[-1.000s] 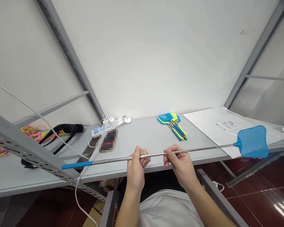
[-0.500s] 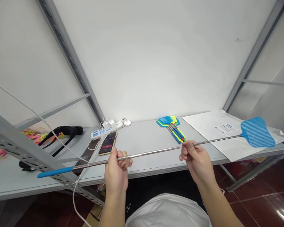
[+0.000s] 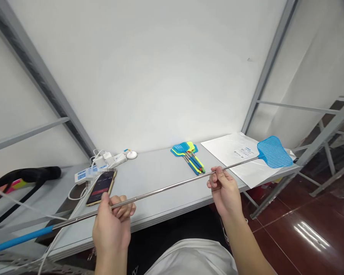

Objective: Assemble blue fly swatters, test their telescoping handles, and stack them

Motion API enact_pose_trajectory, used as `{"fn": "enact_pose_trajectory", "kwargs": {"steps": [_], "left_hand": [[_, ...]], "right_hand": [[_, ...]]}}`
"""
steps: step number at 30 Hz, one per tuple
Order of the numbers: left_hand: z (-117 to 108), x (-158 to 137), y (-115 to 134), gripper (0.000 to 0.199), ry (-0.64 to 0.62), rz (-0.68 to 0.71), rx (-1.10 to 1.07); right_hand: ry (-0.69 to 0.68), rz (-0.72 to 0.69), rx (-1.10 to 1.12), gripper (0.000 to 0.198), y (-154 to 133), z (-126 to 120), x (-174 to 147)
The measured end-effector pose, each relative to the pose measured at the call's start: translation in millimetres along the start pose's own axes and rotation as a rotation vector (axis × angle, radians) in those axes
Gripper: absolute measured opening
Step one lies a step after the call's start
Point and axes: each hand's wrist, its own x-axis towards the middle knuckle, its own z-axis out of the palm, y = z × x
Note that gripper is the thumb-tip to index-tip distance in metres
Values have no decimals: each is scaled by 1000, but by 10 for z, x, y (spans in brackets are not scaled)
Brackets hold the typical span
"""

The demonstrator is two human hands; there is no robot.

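Note:
A long extended fly swatter with a steel telescopic shaft, blue grip and blue mesh head stretches slantwise across the view. My left hand is closed around the shaft near the blue grip at the left. Farther along, my right hand pinches the shaft closer to the head. The swatter's head hangs over a white plastic mailer bag. Beyond my hands, a pile of shortened fly swatters in blue, yellow and green lies on the grey shelf.
On the left lie a phone, a power strip with white chargers and cables, and a black strap-like object. A round white item sits by the wall. Grey metal uprights frame the shelf.
The view has turned to the right, so the shelf things appear farther left. The swatter tilts more, its grip end lower in view. Both hands keep hold of the shaft.

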Motion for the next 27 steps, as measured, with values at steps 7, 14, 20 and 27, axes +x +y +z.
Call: {"fn": "enact_pose_trajectory", "kwargs": {"steps": [7,14,20,27], "left_hand": [[-102,154,-64,53,207,-43,18],[-207,259,-175,51,299,-90,39],[-265,302,-343,50,277,-150,22],[-560,514,-471,50,204,-362,-22]], "right_hand": [[85,-21,8,26,66,-126,154],[198,0,1,25,180,-292,292],[302,-18,-10,24,142,-463,390],[451,-75,-58,19,14,-876,704]]}}
